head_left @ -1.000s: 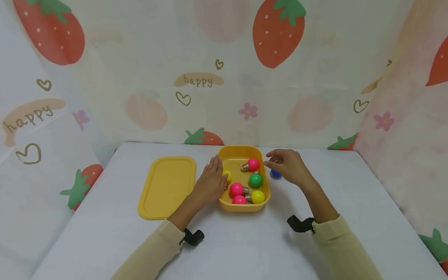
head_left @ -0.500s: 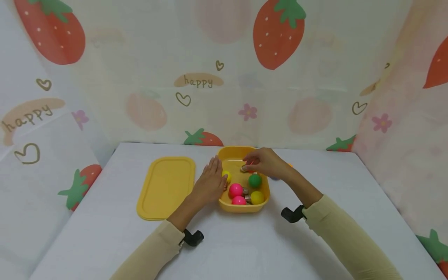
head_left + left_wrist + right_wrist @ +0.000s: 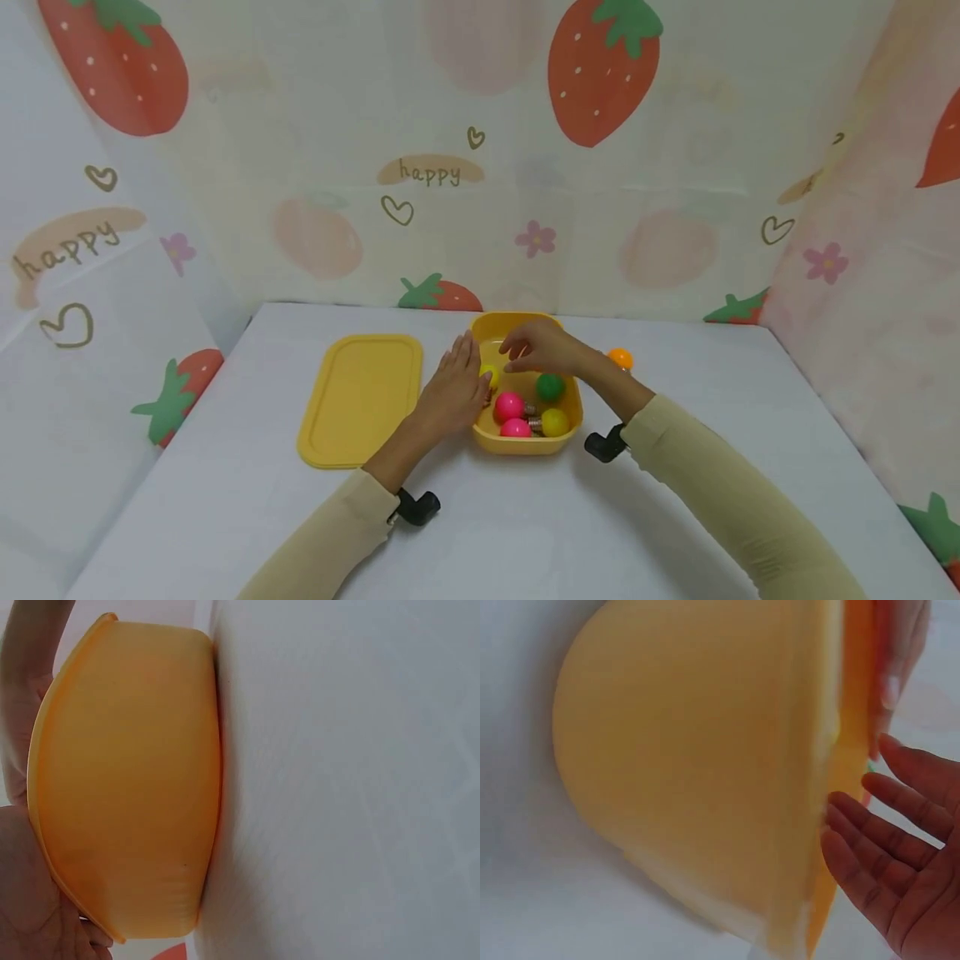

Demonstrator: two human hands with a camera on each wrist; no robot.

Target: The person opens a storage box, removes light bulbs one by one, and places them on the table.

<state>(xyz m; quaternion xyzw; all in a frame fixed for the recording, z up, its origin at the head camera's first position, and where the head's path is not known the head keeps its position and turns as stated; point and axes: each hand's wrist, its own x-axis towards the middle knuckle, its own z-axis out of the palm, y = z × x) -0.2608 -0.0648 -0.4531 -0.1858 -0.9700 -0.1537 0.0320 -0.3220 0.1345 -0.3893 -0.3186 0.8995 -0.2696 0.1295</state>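
Watching remotely. The box (image 3: 527, 447) sits mid-scene on the tabletop (image 3: 510, 533), its lid (image 3: 360, 402) lying flat to its left, well apart.

Left hand (image 3: 453, 393): set against the box's left rim, fingers straight and lying close together. Right hand (image 3: 545, 345): over the far half of the box, fingers loosely bent and slightly apart; I see nothing pinched in them. What lies directly beneath that hand is hidden from me.

Bulbs in the box: the left yellow bulb (image 3: 491, 377) close by my left thumb, the green bulb (image 3: 550, 387) at the right wall, then the far pink bulb (image 3: 509, 407), the near pink bulb (image 3: 515, 428) and the near yellow bulb (image 3: 556, 422) crowding the near end. Right of the box, partly behind my right wrist, an orange bulb (image 3: 619, 358) rests outside.

Risks, as I judge them: a sideways sweep of the right wrist could knock the orange bulb and set it rolling. Pressing the rim too hard from the left could shift the box and jostle the bulbs. Dipping the right fingers unseen could knock the green bulb against its neighbours. Round heads probably roll easily.
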